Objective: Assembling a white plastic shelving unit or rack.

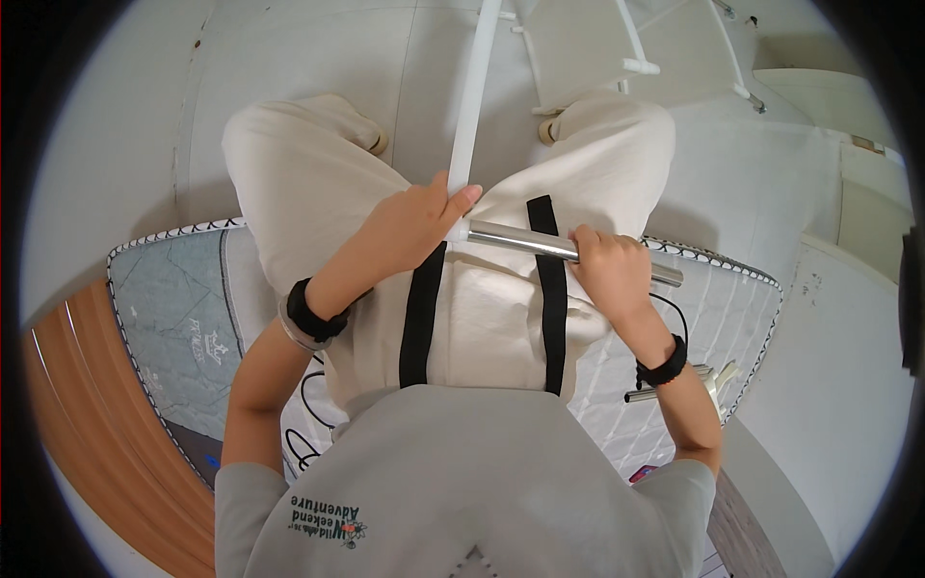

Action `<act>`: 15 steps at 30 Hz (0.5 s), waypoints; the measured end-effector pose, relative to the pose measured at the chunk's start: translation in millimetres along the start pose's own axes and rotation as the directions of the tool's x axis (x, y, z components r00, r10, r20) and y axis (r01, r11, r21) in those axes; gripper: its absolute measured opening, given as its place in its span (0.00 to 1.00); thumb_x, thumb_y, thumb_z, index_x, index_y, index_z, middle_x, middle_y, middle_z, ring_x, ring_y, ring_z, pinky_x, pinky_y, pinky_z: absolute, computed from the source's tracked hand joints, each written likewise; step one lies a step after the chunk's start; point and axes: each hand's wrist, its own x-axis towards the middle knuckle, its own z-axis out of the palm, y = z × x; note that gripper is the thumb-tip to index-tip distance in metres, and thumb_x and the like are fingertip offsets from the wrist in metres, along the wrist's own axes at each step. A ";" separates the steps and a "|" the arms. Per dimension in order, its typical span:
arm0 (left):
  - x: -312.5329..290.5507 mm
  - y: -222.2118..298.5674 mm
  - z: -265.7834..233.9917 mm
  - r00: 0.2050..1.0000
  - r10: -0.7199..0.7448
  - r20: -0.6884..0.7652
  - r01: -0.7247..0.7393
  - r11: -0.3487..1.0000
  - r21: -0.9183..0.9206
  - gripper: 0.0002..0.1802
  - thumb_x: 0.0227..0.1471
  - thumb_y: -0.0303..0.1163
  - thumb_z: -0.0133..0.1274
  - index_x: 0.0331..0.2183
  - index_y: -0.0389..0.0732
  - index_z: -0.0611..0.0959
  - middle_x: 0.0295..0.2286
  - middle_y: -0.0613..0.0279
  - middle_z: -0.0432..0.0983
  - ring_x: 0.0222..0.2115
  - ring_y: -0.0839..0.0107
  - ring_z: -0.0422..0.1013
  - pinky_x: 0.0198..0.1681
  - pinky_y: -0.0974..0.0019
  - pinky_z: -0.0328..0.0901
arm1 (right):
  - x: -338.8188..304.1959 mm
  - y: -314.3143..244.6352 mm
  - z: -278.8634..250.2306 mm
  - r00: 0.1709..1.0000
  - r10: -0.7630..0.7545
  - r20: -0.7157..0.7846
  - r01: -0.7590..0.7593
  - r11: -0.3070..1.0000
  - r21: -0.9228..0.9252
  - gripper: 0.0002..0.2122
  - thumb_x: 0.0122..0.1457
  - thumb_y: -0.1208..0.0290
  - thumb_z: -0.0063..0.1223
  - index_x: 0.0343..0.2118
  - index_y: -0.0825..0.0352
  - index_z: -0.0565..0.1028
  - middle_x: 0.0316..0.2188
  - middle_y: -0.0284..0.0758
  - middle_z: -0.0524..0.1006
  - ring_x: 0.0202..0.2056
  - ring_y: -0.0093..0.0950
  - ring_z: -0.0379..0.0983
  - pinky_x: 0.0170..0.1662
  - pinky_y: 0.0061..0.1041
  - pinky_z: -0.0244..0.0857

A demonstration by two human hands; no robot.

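I sit on the edge of a bare mattress [183,308] and look down at my lap in cream trousers. My left hand [409,226] grips a white plastic joint where a long white tube [472,96] meets a shiny metal tube [520,241]. The white tube runs away from me toward the floor. My right hand [607,270] is closed around the metal tube, which lies across my thighs and sticks out to the right. Both wrists wear black bands.
A white tubular frame [636,58] lies on the pale floor ahead of my knees. On the mattress at my right lie more metal and white tube parts [694,380], and a black cable [303,414] lies at my left. A wooden bed edge [87,405] curves at left.
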 end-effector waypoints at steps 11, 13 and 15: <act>9.2 12.8 -8.9 0.977 -0.203 0.071 0.213 0.960 -0.180 0.18 0.55 0.31 0.39 0.48 0.38 0.67 0.26 0.50 0.63 0.21 0.58 0.66 0.22 0.58 0.63 | 30.0 -22.1 -12.7 0.982 -0.184 -0.032 0.187 0.968 0.169 0.10 0.41 0.71 0.57 0.23 0.66 0.66 0.16 0.36 0.69 0.21 0.35 0.68 0.26 0.31 0.62; 10.1 17.8 -9.0 0.954 -0.266 0.134 0.292 0.925 -0.242 0.18 0.55 0.31 0.39 0.48 0.37 0.67 0.26 0.50 0.63 0.21 0.58 0.66 0.21 0.58 0.63 | 41.4 -33.7 -13.5 0.967 -0.244 0.069 0.203 0.909 0.365 0.11 0.44 0.69 0.56 0.27 0.69 0.68 0.19 0.39 0.72 0.23 0.38 0.70 0.28 0.33 0.63; 6.1 20.0 -1.2 0.981 -0.191 0.036 0.194 0.966 -0.171 0.18 0.55 0.31 0.39 0.48 0.38 0.67 0.25 0.49 0.63 0.21 0.58 0.66 0.20 0.59 0.62 | 57.9 -40.5 -10.1 0.927 -0.271 0.258 0.137 0.889 0.438 0.12 0.45 0.68 0.55 0.29 0.70 0.69 0.20 0.40 0.73 0.24 0.38 0.70 0.29 0.33 0.64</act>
